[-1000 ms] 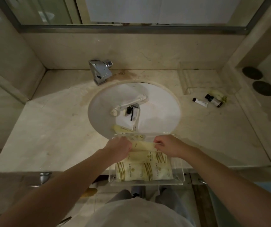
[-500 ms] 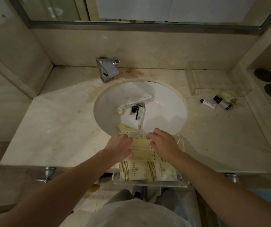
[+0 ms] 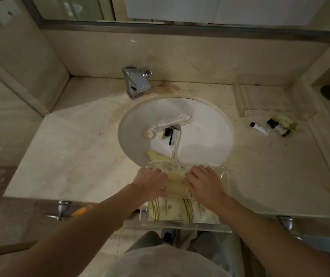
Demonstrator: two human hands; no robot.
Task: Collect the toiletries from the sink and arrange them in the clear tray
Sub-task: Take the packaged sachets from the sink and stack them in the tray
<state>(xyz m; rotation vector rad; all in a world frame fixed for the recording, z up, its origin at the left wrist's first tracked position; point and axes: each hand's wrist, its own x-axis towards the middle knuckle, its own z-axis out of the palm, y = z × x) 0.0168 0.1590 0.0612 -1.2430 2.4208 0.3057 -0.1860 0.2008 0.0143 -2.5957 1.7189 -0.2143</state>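
Note:
A clear tray sits on the counter's front edge, below the white sink. Several pale yellow toiletry packets lie flat in it. My left hand and my right hand rest palm down on a yellow packet in the tray's middle, one at each end. In the sink lie a white wrapped toothbrush, a clear pack with a black comb and another yellow packet.
A chrome tap stands behind the sink. On the right of the counter lie a small white tube, a dark-capped bottle and a yellow packet, beside a clear empty tray. Walls close both sides.
Both hands have slid a little toward me along the packet, pressing it flat in the tray. The view has shifted left and nearer.

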